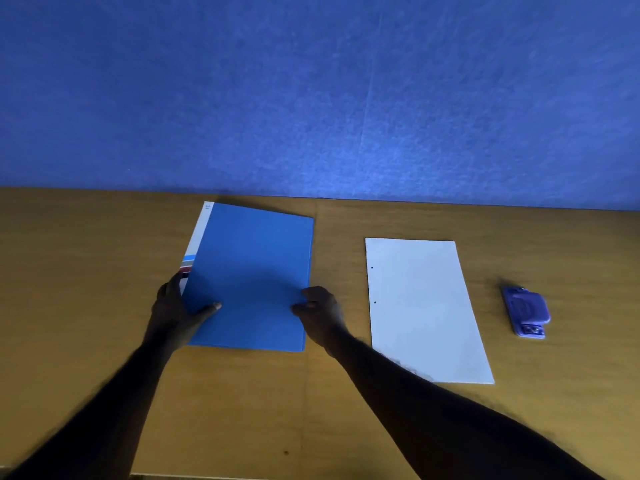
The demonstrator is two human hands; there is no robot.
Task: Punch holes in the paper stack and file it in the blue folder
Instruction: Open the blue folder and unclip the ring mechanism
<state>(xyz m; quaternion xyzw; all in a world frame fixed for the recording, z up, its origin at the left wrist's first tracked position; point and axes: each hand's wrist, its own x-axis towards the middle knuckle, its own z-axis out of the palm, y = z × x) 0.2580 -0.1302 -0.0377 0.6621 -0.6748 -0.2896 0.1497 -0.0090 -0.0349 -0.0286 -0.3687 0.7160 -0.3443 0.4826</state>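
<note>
The blue folder (252, 271) lies closed on the wooden table, with a white spine strip along its left side. My left hand (176, 308) grips the folder's lower left edge, thumb lying on the cover. At the folder's right edge, my right hand (320, 311) pinches the cover with curled fingers. The white paper stack (424, 306) lies flat to the right of the folder, and two punched holes show near its left edge. My right forearm crosses the stack's lower left corner. The purple hole punch (526, 311) sits further right.
The wooden table (86, 271) runs across the view, with bare wood to the left and in front. A blue felt wall (311, 91) rises behind it, close to the folder's far edge.
</note>
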